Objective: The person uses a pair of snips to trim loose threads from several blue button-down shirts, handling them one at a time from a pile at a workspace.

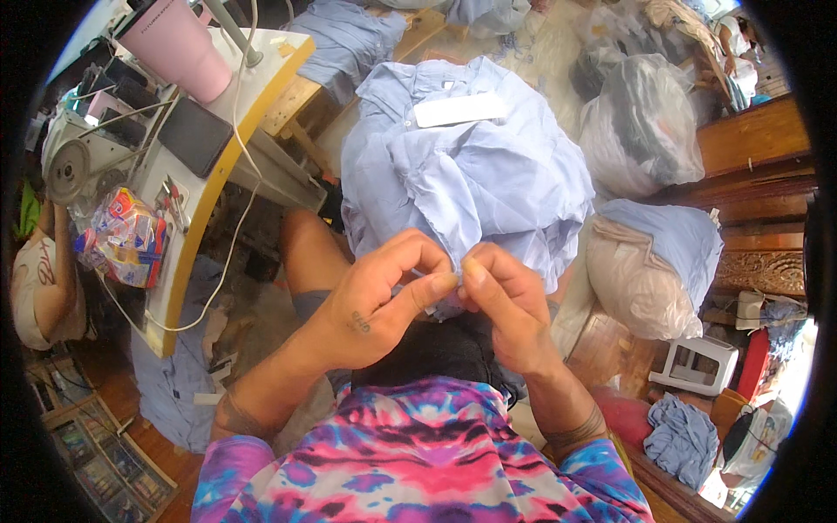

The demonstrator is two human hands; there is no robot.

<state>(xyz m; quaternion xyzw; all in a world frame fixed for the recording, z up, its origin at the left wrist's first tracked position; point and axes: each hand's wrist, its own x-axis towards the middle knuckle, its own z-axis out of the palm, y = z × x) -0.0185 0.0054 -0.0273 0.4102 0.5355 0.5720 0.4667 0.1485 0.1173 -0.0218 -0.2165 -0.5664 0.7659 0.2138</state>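
A heap of light blue shirt fabric [514,187] lies in front of me at my knees, with a white rectangular strip [460,110] on top of it. My left hand [384,292] pinches a narrow end of the blue cloth between thumb and forefinger. Close beside it, my right hand [506,296] grips the same bit of cloth, thumb on top, so the two thumbs almost meet. Whatever small detail lies between the fingertips is too small to make out.
A sewing machine table [205,218] on the left bears a pink tumbler [179,52], a dark phone [193,135] and a colourful plastic packet [126,240]. A white cord [248,157] hangs along its edge. Filled plastic bags [641,131] and a white stool [695,364] stand to the right.
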